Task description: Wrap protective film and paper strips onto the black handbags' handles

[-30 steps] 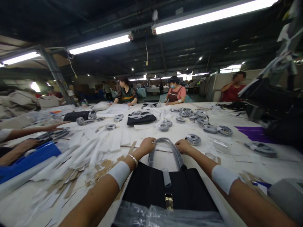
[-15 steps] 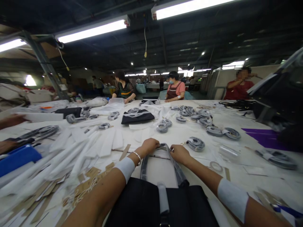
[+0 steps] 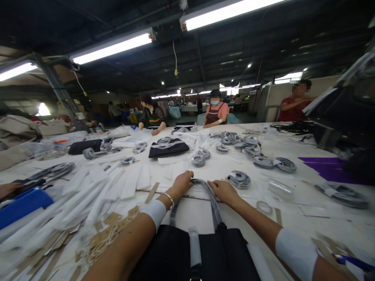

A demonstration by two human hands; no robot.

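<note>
A black handbag [image 3: 164, 253] lies at the table's near edge, directly in front of me. Its handle [image 3: 216, 210] arches up and away from me, covered in cloudy, greyish wrap. My left hand [image 3: 184, 183] grips the handle's top at its left side, fingers closed. On the right side of the same curve, my right hand [image 3: 223, 191] pinches the handle between thumb and fingers; the exact contact is partly hidden. A wrapped strap [image 3: 193, 246] with a gold-coloured fitting runs down the bag's front. Just beyond my right hand is a coiled grey strap [image 3: 239, 179].
White foam strips [image 3: 88, 195] and brown tags [image 3: 113, 218] with strings spread at left, by a blue box [image 3: 25, 207]. A tape roll [image 3: 264, 207] lies at right. Several strap coils and a black bag [image 3: 169, 148] lie farther off. Co-workers stand across the table; another person's hand [image 3: 8, 190] shows at left.
The handle now stands in a rounder, smoother arch, and my right hand's fingers have straightened a little along it. The co-worker's hand with a white sheet at far left has left view.
</note>
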